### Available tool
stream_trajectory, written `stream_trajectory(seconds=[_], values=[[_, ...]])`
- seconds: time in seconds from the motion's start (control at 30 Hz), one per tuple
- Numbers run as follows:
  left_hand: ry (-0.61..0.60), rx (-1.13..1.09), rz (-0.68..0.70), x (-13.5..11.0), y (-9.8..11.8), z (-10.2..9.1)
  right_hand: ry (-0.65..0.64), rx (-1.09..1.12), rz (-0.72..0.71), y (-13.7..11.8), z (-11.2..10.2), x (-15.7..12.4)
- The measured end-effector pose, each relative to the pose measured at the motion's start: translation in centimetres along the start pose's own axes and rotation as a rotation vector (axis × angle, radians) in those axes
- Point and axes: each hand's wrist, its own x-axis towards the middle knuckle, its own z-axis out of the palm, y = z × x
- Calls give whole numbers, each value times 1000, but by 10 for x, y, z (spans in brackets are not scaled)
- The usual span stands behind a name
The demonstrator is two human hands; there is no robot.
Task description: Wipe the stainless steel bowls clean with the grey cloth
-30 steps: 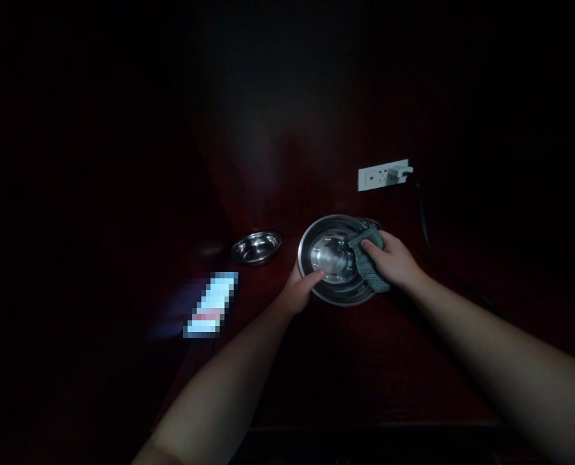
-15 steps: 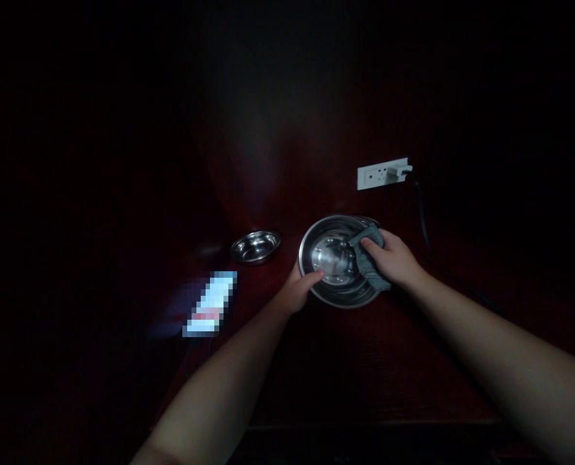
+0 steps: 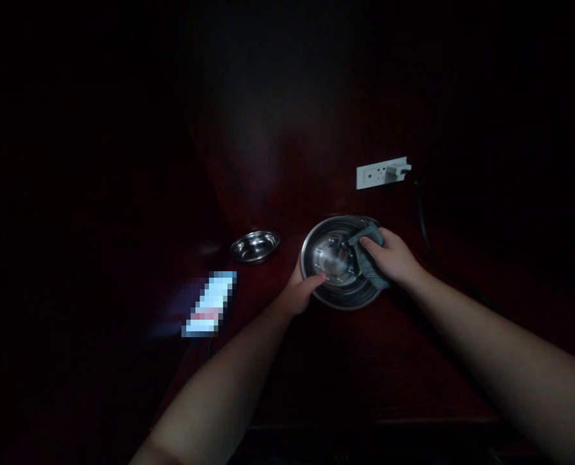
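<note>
A large steel bowl (image 3: 333, 258) is tilted toward me over a dark red wooden surface. My left hand (image 3: 301, 289) grips its near left rim, thumb over the edge. My right hand (image 3: 389, 257) is closed on a grey-green cloth (image 3: 367, 261) pressed against the bowl's inner right side. A smaller steel bowl (image 3: 254, 245) rests on the surface to the left, apart from both hands.
The room is very dark. A lit phone screen (image 3: 210, 303) lies at the left on the wooden surface (image 3: 365, 361). A white wall socket (image 3: 378, 173) with a plug and a black cable (image 3: 420, 213) sits behind the large bowl at the right.
The bowl and both hands have shifted slightly to the right; the cloth hand stays pressed inside the bowl with only small movement.
</note>
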Motion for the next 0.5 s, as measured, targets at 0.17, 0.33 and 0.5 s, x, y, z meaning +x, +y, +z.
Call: stream_trajectory(seconds=[0.17, 0.33, 0.5], values=[[-3, 14, 31, 0, 0, 0, -58, 111, 59, 1, 1, 0], [0, 10, 33, 0, -2, -1, -83, 138, 84, 1, 1, -1], [9, -1, 15, 0, 0, -1, -93, 120, 68, 2, -1, -2]])
